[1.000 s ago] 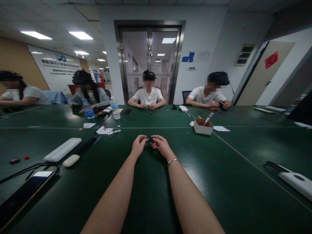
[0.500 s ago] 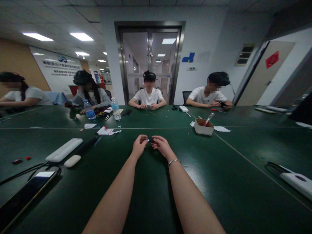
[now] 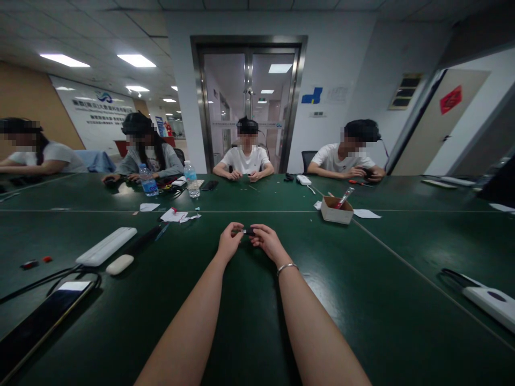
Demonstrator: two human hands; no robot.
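Observation:
A small black object [image 3: 250, 232] with a silvery left end is between my two hands, just above the green table [image 3: 249, 300]. My right hand [image 3: 267, 241] pinches its black part between thumb and fingers. At the silvery end, the thumb and fingertips of my left hand [image 3: 230, 241] are closed on it. The object is too small to make out in detail. A silver bracelet [image 3: 287, 267] circles my right wrist.
On the left lie a phone [image 3: 48, 316], a white power strip [image 3: 107, 246] and a white oval case [image 3: 119, 264]. Ahead are scraps of paper [image 3: 174, 215], two water bottles [image 3: 191, 179] and a small box [image 3: 337, 210]. Several people sit across the table.

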